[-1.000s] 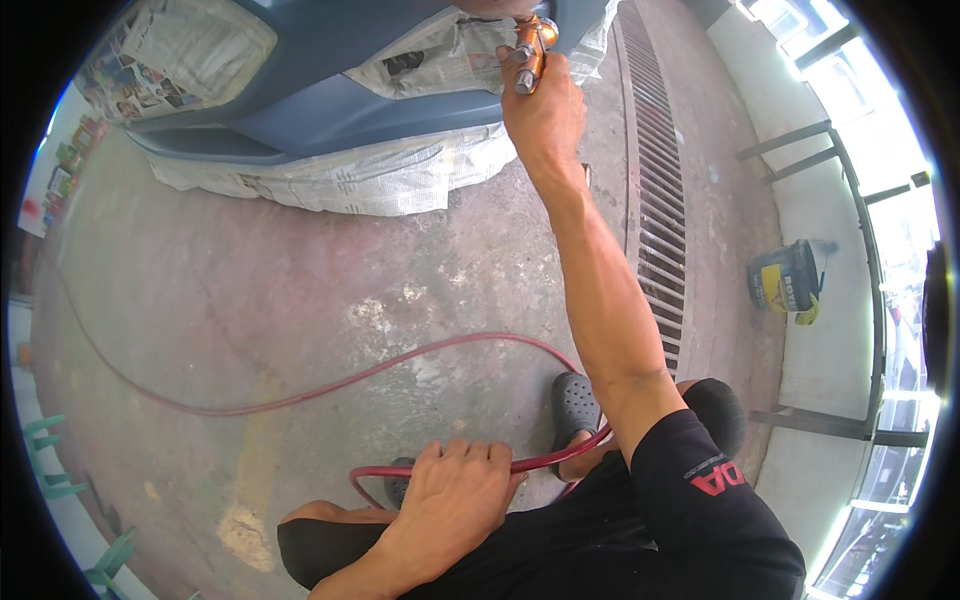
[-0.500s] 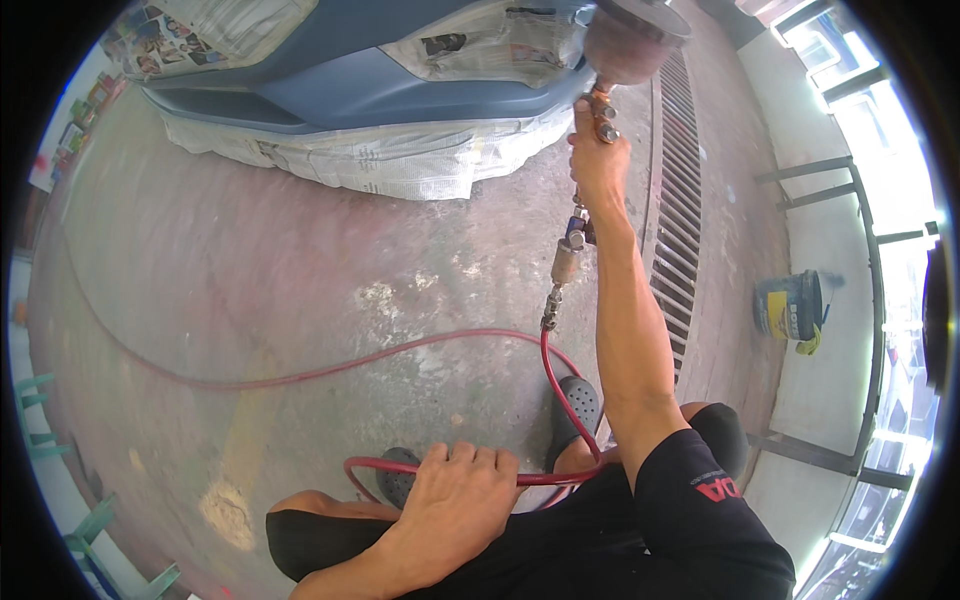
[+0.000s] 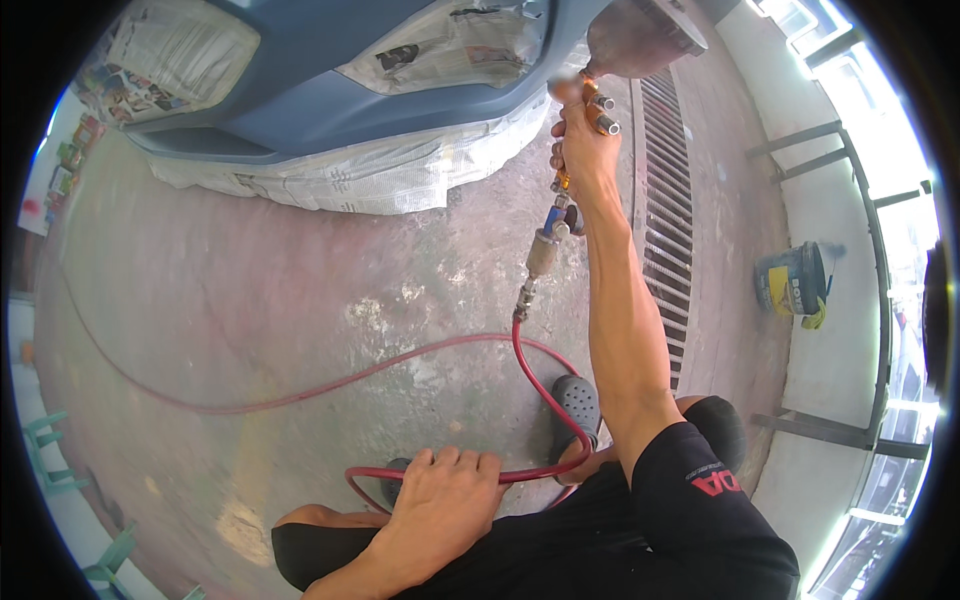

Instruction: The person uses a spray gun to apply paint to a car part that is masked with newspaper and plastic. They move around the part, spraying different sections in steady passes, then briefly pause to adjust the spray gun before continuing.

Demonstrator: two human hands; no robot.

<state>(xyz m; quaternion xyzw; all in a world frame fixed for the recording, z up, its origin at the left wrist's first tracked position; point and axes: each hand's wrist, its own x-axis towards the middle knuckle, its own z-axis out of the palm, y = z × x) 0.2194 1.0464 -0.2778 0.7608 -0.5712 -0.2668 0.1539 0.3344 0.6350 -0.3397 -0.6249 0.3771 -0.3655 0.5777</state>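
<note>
My right hand (image 3: pixel 590 150), at the end of an outstretched arm, is wrapped round a spray gun (image 3: pixel 601 112) with a large paint cup (image 3: pixel 645 38) on top. Below its grip hang metal fittings and a small cylindrical filter (image 3: pixel 543 255), joined to a red air hose (image 3: pixel 545 400). Near my lap, my left hand (image 3: pixel 446 500) is closed over a loop of that hose. Just left of the gun stands a blue-grey car bumper (image 3: pixel 400 110). Its openings and lower edge are masked with newspaper (image 3: pixel 330 172).
A slotted floor drain (image 3: pixel 668 200) runs along the right. Beyond it, a dark bucket (image 3: pixel 790 280) stands by the wall with a dark metal frame (image 3: pixel 868 200). The hose curves across the stained concrete floor (image 3: pixel 250 290). Green chairs (image 3: pixel 50 450) stand at the left edge.
The spray gun and my right hand have shifted slightly left in view, and the cup tilts more. The bumper appears lower and further left. My left hand keeps its hold on the hose.
</note>
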